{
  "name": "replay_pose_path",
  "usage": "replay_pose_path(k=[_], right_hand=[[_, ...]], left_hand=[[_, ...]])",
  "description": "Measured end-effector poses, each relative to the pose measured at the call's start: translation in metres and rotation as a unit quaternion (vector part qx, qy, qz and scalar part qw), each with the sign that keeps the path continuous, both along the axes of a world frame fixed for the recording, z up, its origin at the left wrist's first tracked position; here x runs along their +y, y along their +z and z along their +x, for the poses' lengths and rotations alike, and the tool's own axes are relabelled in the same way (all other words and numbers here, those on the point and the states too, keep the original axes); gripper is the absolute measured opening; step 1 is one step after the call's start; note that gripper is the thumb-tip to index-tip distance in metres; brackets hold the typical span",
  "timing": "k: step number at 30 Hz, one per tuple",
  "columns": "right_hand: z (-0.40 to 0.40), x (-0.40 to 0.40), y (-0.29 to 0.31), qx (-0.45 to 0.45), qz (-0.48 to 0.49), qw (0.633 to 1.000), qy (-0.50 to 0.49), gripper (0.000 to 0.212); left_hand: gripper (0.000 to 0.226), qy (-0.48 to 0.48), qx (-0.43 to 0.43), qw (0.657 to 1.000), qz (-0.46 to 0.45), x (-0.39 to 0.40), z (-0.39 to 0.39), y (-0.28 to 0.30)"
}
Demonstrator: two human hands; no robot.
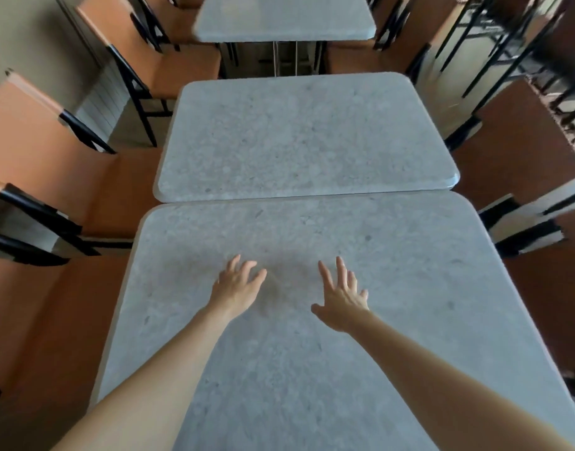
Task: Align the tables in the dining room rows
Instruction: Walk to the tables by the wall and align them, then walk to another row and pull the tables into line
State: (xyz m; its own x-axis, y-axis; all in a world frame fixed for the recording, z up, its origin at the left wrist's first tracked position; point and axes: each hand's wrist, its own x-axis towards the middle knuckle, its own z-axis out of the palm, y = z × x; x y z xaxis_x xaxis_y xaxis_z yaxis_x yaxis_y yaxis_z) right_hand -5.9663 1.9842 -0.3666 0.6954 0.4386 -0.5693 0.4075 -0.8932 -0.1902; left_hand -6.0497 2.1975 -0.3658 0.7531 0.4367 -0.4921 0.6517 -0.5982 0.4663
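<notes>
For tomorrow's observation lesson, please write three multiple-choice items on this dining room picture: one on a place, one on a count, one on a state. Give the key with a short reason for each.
1. Where are the two hands?
A. over the nearest table
B. on a chair back
C. under the middle table

2. How many grey table tops show in the row?
A. one
B. three
C. five

3. How do the nearest and middle tables stand to each other?
A. far apart
B. stacked
C. edge to edge, with the middle one offset sideways

Key:
1 A: the left hand and right hand are spread over the nearest table.
2 B: the nearest table, the middle table and the far table show.
3 C: their edges meet, but their corners do not line up.
</notes>
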Motion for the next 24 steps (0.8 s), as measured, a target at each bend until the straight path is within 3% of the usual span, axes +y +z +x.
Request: replay_pose_path(k=[5,9,15,19,24], right_hand=[[-0.013,-0.082,0.045,-0.030,0.025,0.993,-0.111,0.091],[-0.032,-0.148,0.083,-0.022,0.111,0.970,-0.215,0.084],[-0.051,-0.242,0.139,-0.051,0.308,0.881,-0.355,0.070],[-0.058,-0.304,0.168,-0.052,0.430,0.798,-0.419,0.059],[-0.057,-0.407,0.190,-0.076,0.509,0.733,-0.444,0.043]], left_hand=[[0.042,-0.068,-0.059,0.996,-0.002,-0.059,0.015,0.029],[0.027,-0.084,-0.120,0.985,-0.093,-0.120,0.008,0.036],[0.031,-0.055,-0.155,0.953,-0.253,-0.214,-0.006,0.071],[0.035,-0.113,-0.222,0.923,-0.293,-0.290,0.012,0.117],[0.047,-0.189,-0.277,0.886,-0.320,-0.403,0.043,0.171]])
